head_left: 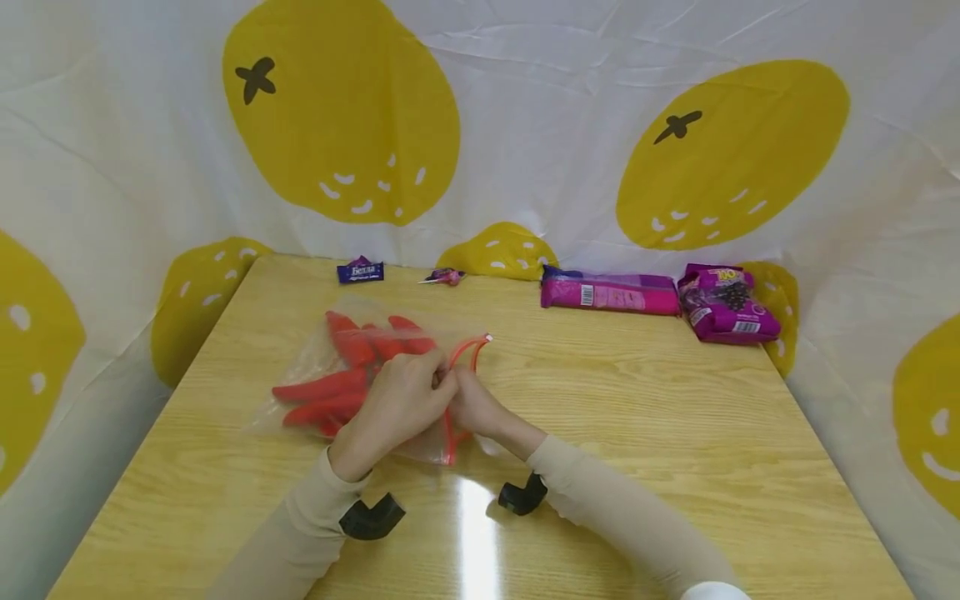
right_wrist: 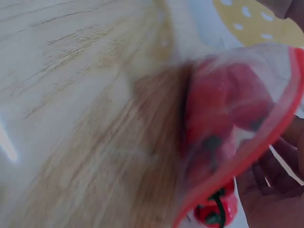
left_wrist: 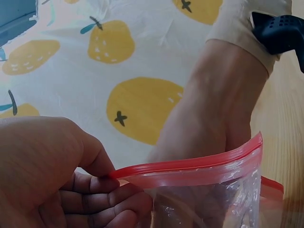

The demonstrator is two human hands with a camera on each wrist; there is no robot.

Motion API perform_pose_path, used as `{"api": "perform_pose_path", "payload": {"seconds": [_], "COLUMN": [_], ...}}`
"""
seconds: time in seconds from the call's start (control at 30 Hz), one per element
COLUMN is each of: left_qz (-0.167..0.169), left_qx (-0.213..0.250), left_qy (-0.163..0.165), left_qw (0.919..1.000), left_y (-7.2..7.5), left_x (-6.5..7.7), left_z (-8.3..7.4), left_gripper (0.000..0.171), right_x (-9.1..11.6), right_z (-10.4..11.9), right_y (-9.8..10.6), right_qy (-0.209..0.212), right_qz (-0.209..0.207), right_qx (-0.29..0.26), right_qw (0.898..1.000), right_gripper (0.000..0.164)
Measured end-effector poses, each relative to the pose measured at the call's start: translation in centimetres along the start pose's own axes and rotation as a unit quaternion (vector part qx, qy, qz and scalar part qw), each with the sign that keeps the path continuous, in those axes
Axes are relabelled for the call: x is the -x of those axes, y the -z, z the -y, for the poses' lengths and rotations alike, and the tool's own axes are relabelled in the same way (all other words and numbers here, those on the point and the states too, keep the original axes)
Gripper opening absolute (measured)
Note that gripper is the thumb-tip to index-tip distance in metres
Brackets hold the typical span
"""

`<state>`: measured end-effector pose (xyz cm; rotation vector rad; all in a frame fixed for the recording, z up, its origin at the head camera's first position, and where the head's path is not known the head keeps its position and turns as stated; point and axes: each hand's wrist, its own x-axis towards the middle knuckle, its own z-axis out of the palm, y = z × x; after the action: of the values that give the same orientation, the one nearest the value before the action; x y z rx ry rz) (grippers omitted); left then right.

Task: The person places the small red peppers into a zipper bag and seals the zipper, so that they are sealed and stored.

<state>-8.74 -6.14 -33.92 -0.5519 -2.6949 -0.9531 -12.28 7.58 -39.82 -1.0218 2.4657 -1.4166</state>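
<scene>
A clear zip bag [head_left: 450,446] with a red zip rim lies on its side on the table, its mouth to the right. Several red peppers [head_left: 322,393] are inside; green stems show near the mouth in the right wrist view. My left hand [head_left: 401,396] reaches over the bag and pinches the rim between thumb and fingers, as the left wrist view shows. Close beside it, my right hand [head_left: 480,404] holds the rim with curled fingers [right_wrist: 280,175]. Above the hands, the red rim [left_wrist: 199,164] bows into a loop, its two sides apart.
At the back lie a small purple-blue wrapped candy [head_left: 361,271] and a lollipop [head_left: 446,276]. Farther right are a long pink-purple packet [head_left: 611,292] and a purple pouch [head_left: 726,307]. A cloth with yellow fruit [head_left: 345,108] hangs behind the wooden table [head_left: 637,400].
</scene>
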Motion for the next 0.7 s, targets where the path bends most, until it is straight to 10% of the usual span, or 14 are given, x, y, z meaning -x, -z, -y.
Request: {"api": "perform_pose_path", "payload": {"seconds": [0.23,0.47,0.7], "left_qz": [0.008,0.025,0.047], "left_qx": [0.005,0.005,0.008], "left_qy": [0.004,0.009,0.018], "left_qw": [1.0000,0.9996,0.9987], "left_y": [0.1,0.4,0.2], "left_x": [0.1,0.1,0.2], "left_z": [0.1,-0.2,-0.4], "left_gripper": [0.017,0.017,0.015], "right_x": [2.0,3.3,2.7], "right_z": [0.0,-3.1,-4.4], "right_y": [3.5,7.7,8.3], "right_qy": [0.042,0.154,0.152], "right_qz": [-0.051,-0.075,0.007], "right_qx": [0.139,0.413,0.482], "right_qw": [0.988,0.895,0.863], "right_gripper": [0.012,0.050,0.052]}}
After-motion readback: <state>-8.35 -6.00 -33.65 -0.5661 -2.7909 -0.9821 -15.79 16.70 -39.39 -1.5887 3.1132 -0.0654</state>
